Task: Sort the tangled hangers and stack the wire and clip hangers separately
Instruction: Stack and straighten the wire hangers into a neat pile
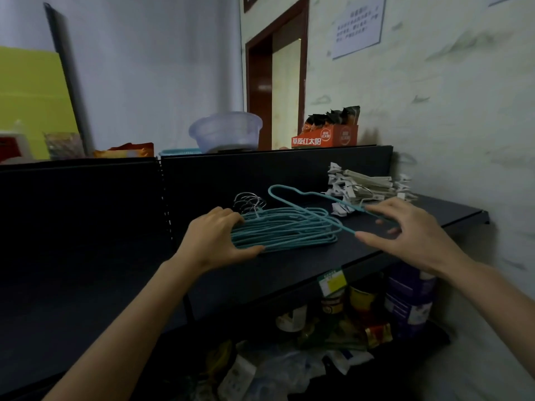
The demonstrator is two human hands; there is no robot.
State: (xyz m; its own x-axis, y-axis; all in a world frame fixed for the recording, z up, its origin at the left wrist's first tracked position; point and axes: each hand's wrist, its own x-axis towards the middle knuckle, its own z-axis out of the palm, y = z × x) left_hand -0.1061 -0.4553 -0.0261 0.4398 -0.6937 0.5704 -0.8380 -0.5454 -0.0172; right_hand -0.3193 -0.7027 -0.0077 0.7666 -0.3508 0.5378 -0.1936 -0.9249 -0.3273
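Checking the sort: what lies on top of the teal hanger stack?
One loose teal hanger, tilted, held by the right hand. The left hand covers one end of the stack.

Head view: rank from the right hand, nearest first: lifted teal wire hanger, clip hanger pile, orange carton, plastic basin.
1. lifted teal wire hanger, held by the right hand
2. clip hanger pile, just behind
3. orange carton, atop the back panel
4. plastic basin, farther left
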